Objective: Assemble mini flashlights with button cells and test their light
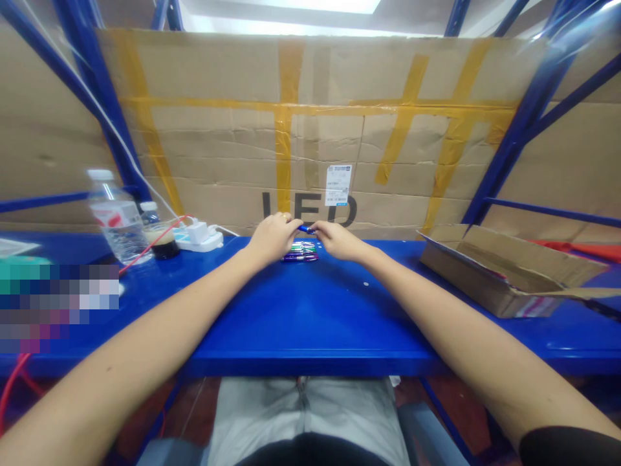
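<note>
Both my arms reach far across the blue table point(315, 317). My left hand point(272, 237) and my right hand point(338, 239) meet at the table's far side, fingers pinched on the two ends of a small blue pen point(306, 229) held just above the surface. Under the hands lies a small pile of coloured pens point(301, 252), green and purple ones showing. Both hands are closed on the blue pen.
A clear water bottle point(116, 220) and a small dark jar point(162, 238) stand at the left, beside a white power strip point(198, 236) with a red cable. An open cardboard box point(509, 272) lies at the right. Taped cardboard point(315, 129) walls the back.
</note>
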Demonstrator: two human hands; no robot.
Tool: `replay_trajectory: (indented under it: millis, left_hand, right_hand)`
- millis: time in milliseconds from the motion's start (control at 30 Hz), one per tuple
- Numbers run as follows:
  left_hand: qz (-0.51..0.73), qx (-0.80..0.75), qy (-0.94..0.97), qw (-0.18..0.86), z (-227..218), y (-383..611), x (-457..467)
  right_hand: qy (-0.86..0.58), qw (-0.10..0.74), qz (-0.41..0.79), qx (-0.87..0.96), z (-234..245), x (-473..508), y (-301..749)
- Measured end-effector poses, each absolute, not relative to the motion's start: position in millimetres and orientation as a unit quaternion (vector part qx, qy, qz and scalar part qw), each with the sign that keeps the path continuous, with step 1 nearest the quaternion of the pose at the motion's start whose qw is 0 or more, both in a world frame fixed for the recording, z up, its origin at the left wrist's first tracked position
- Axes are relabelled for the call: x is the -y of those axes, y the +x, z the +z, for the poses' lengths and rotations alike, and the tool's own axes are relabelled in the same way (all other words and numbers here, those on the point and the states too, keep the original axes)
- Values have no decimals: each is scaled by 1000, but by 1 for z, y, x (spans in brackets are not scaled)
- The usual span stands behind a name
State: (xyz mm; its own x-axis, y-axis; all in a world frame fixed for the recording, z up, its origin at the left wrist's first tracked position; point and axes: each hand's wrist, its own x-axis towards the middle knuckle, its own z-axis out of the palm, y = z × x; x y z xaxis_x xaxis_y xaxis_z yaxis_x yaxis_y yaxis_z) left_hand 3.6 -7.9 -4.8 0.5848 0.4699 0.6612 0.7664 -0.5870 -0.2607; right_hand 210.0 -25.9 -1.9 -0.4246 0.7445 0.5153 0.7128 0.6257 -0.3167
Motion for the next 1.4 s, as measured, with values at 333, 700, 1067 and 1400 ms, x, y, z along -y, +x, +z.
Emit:
replay_trajectory:
  millis: [333,700,1067,1400]
  left_hand:
    - [-276,355,-854,263,-4,4,8]
    - [-378,297,-877,-7,-11,12,14]
    - [-448,332,-785,-271,-12,18,12]
    - [-481,289,-812,-161,-5,24,24]
  right_hand:
    - [-411,342,70,842,-1,26,214]
    - [-408,308,80,856,-1,33,212]
    - [-407,329,135,841,-7,28,203]
    - [-321,334,403,789,-8,27,205]
